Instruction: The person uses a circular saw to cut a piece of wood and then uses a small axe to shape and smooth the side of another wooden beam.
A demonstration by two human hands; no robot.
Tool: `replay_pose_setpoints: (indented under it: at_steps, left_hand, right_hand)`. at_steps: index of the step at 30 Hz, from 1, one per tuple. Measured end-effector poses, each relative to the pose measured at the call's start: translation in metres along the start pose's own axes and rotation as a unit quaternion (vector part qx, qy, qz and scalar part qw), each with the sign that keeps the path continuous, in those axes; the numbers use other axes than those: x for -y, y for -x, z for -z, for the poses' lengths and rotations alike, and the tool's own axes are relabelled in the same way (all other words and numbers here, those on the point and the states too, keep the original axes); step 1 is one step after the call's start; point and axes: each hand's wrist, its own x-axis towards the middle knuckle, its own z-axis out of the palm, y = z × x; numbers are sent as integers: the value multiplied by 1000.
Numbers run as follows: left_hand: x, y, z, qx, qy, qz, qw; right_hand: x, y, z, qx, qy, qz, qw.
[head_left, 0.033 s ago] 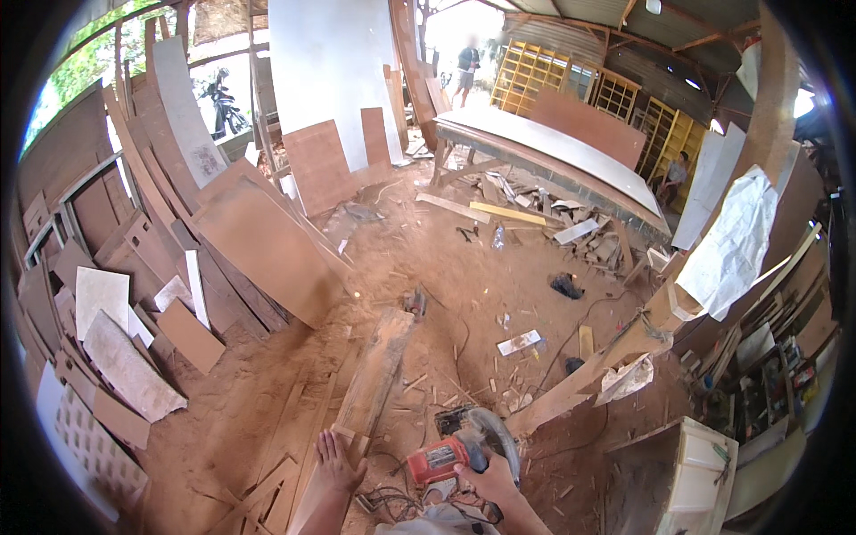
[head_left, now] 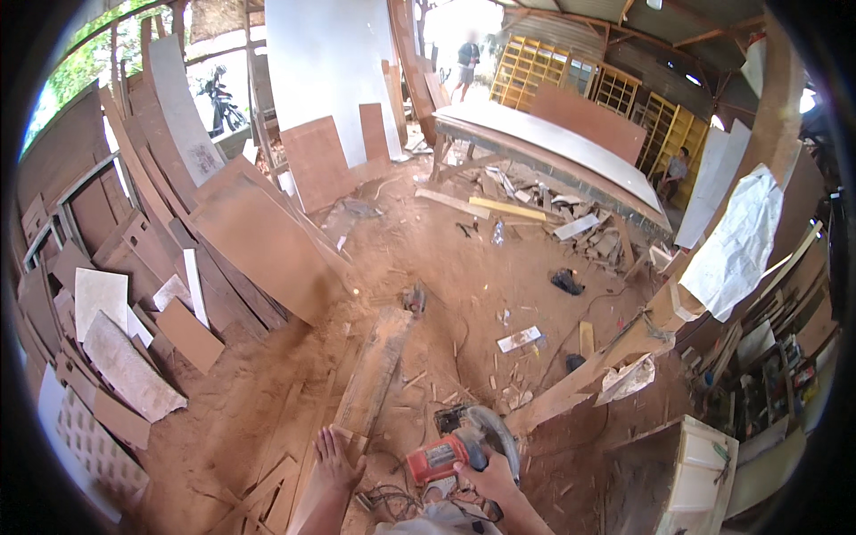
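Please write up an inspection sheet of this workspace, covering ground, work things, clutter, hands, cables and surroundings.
Surface: brown, dusty-looking ground.
Work things: red power saw with a grey guard; long, rough plank stretching ahead of the left hand.
Clutter: heap of wood offcuts beside the table; black bundle on the ground.
Hands: left palm down on wood, fingers forward; right hand gripping the saw's handle.
Cables: dark tangle between left hand and saw; where it leads is unclear.
Surroundings: boards leaning at left; standing person and seated person in the background.
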Motion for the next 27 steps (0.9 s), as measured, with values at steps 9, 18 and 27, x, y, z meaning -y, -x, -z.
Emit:
replay_pose_setpoints:
  at_steps: [9,18,27]
  left_hand:
    - [-20,-31,-2,-10,-2,55,998]
    - [-23,-31,5,-32,12,40,999]
    - [-26,-31,7,-113,50,17,992]
  right_hand:
    - [-31,-93,29,67,-5,-28,997]
    - [-21,-123,44,73,-7,-75,994]
    - [-20,-107,46,52,-18,-34,998]
